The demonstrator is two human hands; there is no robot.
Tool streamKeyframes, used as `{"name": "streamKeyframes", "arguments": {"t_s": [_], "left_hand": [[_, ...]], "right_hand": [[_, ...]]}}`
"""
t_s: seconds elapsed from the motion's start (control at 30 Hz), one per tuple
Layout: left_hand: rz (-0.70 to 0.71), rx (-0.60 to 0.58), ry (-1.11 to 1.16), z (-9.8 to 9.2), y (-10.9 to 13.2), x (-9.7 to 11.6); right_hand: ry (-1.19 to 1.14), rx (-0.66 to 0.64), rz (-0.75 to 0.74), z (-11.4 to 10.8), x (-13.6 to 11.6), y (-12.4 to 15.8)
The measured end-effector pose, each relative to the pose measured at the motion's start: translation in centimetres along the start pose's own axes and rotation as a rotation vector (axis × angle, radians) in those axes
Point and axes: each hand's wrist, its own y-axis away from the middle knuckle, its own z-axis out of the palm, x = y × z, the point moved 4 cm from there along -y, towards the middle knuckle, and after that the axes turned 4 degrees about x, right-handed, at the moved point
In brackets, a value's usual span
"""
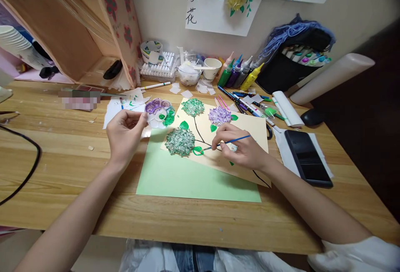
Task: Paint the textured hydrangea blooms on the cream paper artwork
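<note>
My right hand (242, 147) pinches a thin blue paintbrush (233, 140), its tip on a green leaf (197, 151) of a flower picture. The picture is a cream sheet (250, 128) with two green paper-ball flowers, a purple one (219, 115) and black stems. It lies on a light green sheet (175, 176). My left hand (125, 132) grips the edge of a white flower-shaped paint palette (159, 113) holding purple and green paint, just left of the cream sheet.
Paint bottles (239, 74), a box of markers (159, 68), a bowl and cup stand at the back. Pens and scissors lie right of the picture, beside a black phone-like case (308, 155). A cardboard shelf (71, 34) fills the back left; a black cable (28, 168) curves at left.
</note>
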Motion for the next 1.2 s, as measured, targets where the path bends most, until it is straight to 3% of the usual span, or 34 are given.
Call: {"name": "streamKeyframes", "arguments": {"t_s": [1.2], "left_hand": [[0.020,-0.014,-0.009,0.19,0.34,0.02]], "right_hand": [[0.021,-0.006,0.010,-0.43,0.63,-0.13]]}}
